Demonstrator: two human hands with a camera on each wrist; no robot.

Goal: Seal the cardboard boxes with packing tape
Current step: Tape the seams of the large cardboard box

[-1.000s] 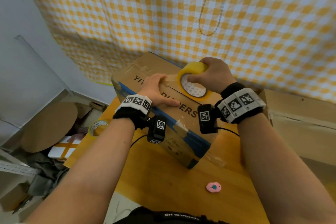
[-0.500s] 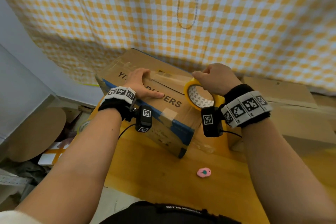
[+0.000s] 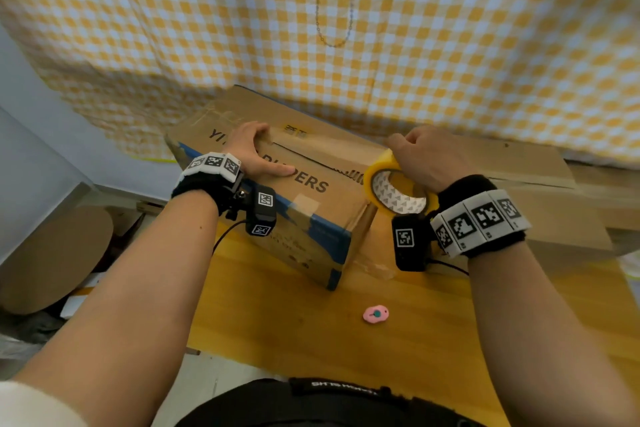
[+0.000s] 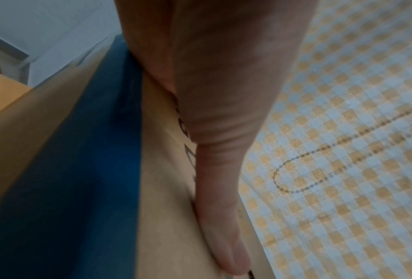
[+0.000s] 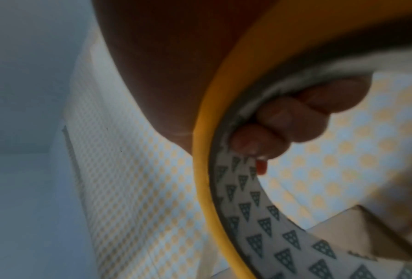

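My left hand (image 3: 250, 149) lies flat on top of the cardboard box (image 3: 311, 180), fingers straight and pressed down near the start of the centre seam, thumb (image 4: 220, 217) stretched along the printed lettering just under my palm. My right hand (image 3: 427, 158) grips the roll of packing tape (image 3: 394, 191): my fingers (image 5: 293, 120) curl through its hole against the white, triangle-patterned core, and the yellow roll hangs below my knuckles, right at the box's right-hand top edge. Between my two hands a glossy strip of tape (image 3: 322, 146) runs along the seam, from under my left fingertips to the roll. The box sits on a yellow wooden table (image 3: 346, 340), its blue-banded side facing my wrists. Nearer to me than both hands, well apart from the box, a small pink cutter (image 3: 375, 314) lies on the table. Beyond my right fingers a second cardboard box (image 3: 540, 184) stands, and a yellow-and-white checked curtain (image 3: 450, 45) hangs behind everything.
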